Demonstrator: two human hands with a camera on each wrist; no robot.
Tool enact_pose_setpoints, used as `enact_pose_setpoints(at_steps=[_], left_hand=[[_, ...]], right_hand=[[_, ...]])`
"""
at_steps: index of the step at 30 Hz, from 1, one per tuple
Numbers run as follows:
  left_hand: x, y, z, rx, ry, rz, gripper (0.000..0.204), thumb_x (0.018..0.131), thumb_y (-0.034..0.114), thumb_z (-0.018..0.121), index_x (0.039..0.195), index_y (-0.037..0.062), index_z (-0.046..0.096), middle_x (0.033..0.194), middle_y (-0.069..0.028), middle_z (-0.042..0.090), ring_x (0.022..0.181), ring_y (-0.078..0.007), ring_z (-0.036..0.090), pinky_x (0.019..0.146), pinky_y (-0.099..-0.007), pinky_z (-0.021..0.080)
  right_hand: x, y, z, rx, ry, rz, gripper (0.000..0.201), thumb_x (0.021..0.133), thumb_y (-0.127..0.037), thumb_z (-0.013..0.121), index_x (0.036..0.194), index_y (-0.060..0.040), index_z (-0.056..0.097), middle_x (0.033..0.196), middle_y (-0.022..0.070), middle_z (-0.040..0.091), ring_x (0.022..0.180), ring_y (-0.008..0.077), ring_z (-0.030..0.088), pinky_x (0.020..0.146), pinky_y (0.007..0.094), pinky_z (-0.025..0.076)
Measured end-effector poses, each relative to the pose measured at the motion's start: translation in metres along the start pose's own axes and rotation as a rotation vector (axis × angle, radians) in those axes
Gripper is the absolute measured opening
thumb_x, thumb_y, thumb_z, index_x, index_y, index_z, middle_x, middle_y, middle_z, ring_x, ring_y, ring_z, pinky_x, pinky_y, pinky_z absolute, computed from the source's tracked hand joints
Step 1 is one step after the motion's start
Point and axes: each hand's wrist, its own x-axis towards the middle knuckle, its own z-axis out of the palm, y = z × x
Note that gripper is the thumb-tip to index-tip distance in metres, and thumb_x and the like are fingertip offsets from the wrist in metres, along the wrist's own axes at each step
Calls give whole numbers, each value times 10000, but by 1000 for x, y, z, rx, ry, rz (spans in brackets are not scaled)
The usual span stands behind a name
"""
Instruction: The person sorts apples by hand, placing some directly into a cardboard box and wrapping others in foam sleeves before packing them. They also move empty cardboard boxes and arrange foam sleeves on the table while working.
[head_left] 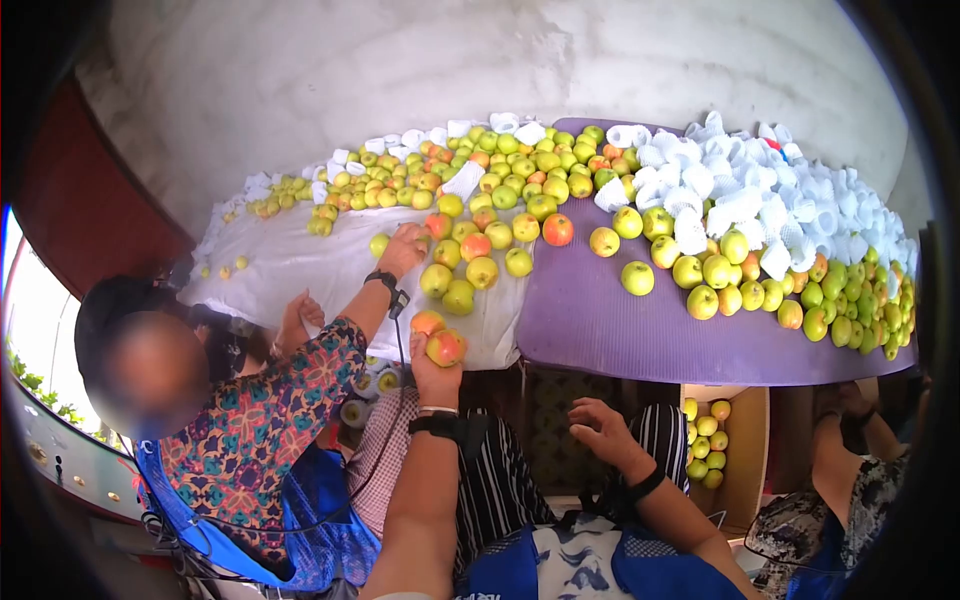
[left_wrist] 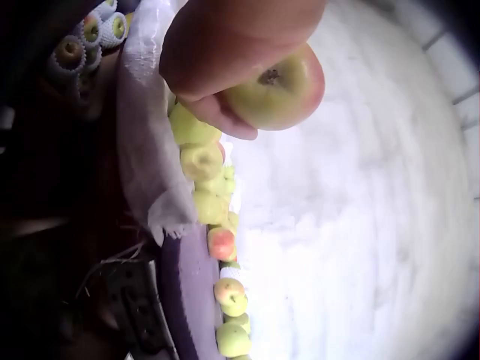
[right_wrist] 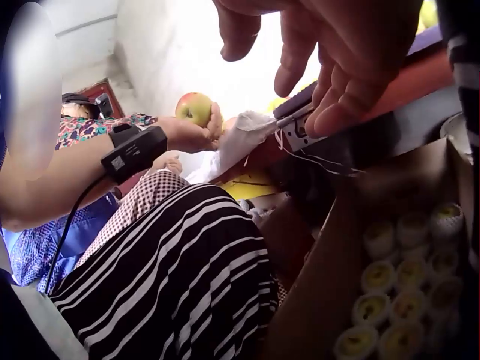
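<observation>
My left hand [head_left: 436, 380] grips a yellow-green apple with a red blush [head_left: 446, 347], raised just off the table's front edge. A second reddish apple [head_left: 428, 322] shows right behind it at the fingers. In the left wrist view the thumb and fingers wrap the apple [left_wrist: 281, 90], its stem end facing the camera. My right hand [head_left: 600, 430] holds nothing and hovers over my lap, its fingers loosely bent. The right wrist view shows this hand [right_wrist: 337, 56] near the table's edge, above a box of apples in white foam nets [right_wrist: 409, 274].
Many loose apples [head_left: 480, 272] lie on a white cloth [head_left: 300, 245] and a purple mat [head_left: 590, 330]. White foam nets [head_left: 740, 190] are heaped at the back right. A cardboard box [head_left: 745, 450] stands below the table. Another person [head_left: 270, 420] sits at left, reaching among the apples.
</observation>
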Motion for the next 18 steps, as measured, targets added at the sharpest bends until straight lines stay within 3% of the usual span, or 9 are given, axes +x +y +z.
enact_pose_setpoints(at_steps=[2, 6, 9, 12, 15, 17, 18], left_hand=[[12, 1, 6, 22, 87, 100, 256, 839, 275, 522, 1082, 213, 468, 1030, -48, 550, 916, -272, 544, 767, -477, 437], [26, -2, 27, 232, 363, 299, 491, 827, 162, 565, 1239, 238, 309, 1162, -78, 453, 974, -235, 519, 761, -393, 473], [48, -14, 15, 409, 593, 434, 419, 837, 148, 549, 1190, 266, 358, 1053, -80, 509, 898, -233, 543, 722, -413, 484], [99, -32, -30, 519, 539, 574, 451, 832, 138, 557, 1209, 282, 355, 1036, -77, 523, 902, -221, 546, 740, -394, 482], [99, -40, -28, 658, 530, 700, 439, 828, 144, 568, 1217, 174, 367, 1022, -75, 534, 896, -210, 547, 751, -368, 477], [54, -38, 27, 751, 453, 739, 563, 783, 159, 617, 1228, -4, 315, 1064, -127, 508, 949, -241, 519, 843, -380, 420], [58, -39, 18, 913, 373, 762, 650, 737, 160, 650, 1247, -24, 291, 1106, -157, 471, 1000, -269, 483, 888, -399, 377]], right_hand=[[0, 9, 0, 46, -3, 11, 263, 745, -124, 661, 970, -7, 593, 1158, 139, 496, 907, 192, 595, 738, 271, 479], [1, 8, 1, 30, -37, 8, 271, 743, -141, 665, 969, -10, 593, 1140, 146, 505, 872, 183, 603, 715, 269, 481], [-3, -1, -1, -45, -73, -14, 278, 742, -156, 671, 967, -14, 593, 1133, 150, 508, 858, 180, 602, 696, 268, 480], [-2, -6, -2, -51, -85, 7, 286, 740, -164, 676, 970, -16, 592, 1132, 151, 508, 855, 181, 602, 688, 271, 480], [-6, 1, -2, -42, -71, -25, 290, 737, -164, 676, 972, -17, 590, 1109, 149, 522, 838, 184, 602, 674, 271, 480], [-4, -3, -3, -68, -70, -24, 289, 733, -161, 677, 965, -15, 588, 1085, 144, 534, 826, 187, 601, 668, 272, 480], [-3, -5, -4, -100, -77, -35, 288, 729, -159, 679, 959, -12, 586, 1061, 140, 546, 813, 190, 601, 661, 274, 480]])
